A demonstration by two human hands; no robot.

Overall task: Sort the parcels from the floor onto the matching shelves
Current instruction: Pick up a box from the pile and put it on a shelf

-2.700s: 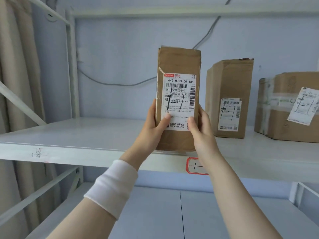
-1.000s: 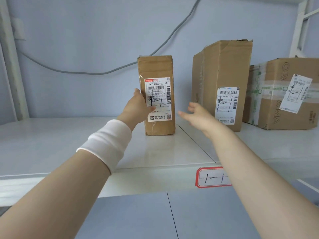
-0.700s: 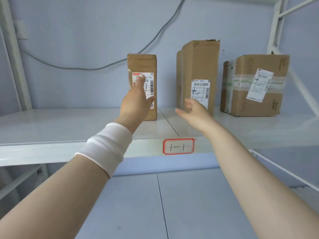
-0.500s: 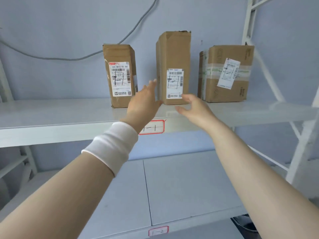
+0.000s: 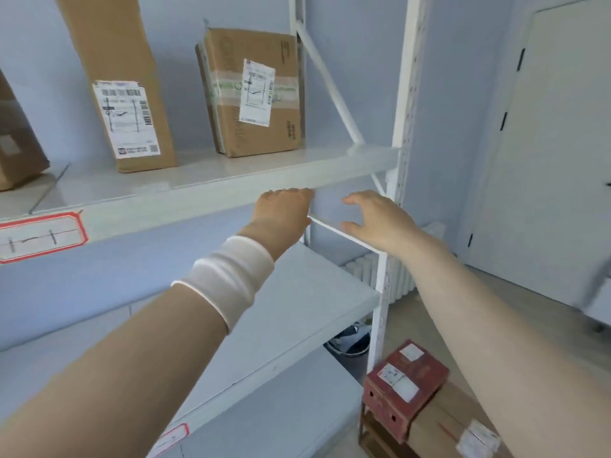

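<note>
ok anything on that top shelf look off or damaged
Mostly tidy. The right-hand parcel has its shipping label stuck on crooked over a tape band, and its left flap edge looks slightly split. The tall parcel beside it stands upright and looks intact.

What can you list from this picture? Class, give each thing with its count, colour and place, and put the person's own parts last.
Cardboard parcels: three, brown, white labels, standing on the upper shelf; the leftmost is cut off by the frame edge.
Upper shelf: one, white, red-bordered tag on its front edge at left.
Lower shelf: one, white, bare where visible, red-bordered tag at its front edge.
Shelf upright: one, white, perforated, at the right end.
Red box: one, dark red, white labels, on the floor, on top of a brown box.
Brown box: one, on the floor, bottom right.
Radiator: one, white, behind the upright.
Door: one, white, far right.
Wristband: one, white, left wrist.
Left hand: empty, below the upper shelf.
Right hand: open, empty.
</note>
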